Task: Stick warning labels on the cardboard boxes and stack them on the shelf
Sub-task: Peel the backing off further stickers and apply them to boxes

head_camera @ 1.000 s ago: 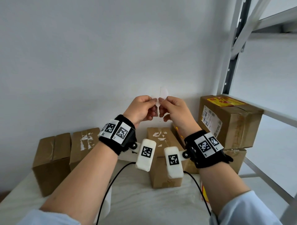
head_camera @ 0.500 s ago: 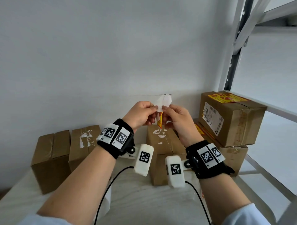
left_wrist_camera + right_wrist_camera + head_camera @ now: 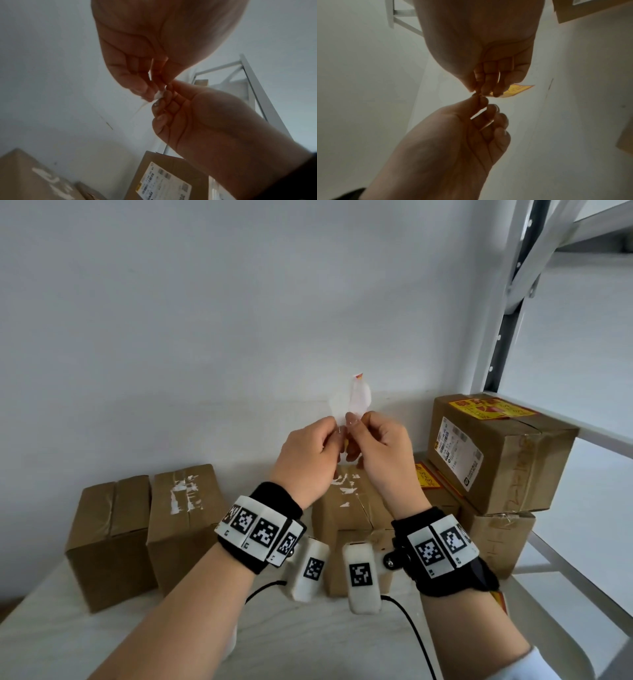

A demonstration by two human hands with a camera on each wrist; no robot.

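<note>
Both hands pinch the warning label [image 3: 352,398] at its lower end, left hand [image 3: 308,460] and right hand [image 3: 380,453] fingertip to fingertip, its long axis upright above the unlabelled box [image 3: 352,505] at the table's back edge.

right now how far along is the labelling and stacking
Done: two labelled cardboard boxes, the top one on the lower, sit stacked by the white shelf frame. In hand: both hands pinch a yellow warning sticker. Left: three plain brown boxes, like this one.
</note>
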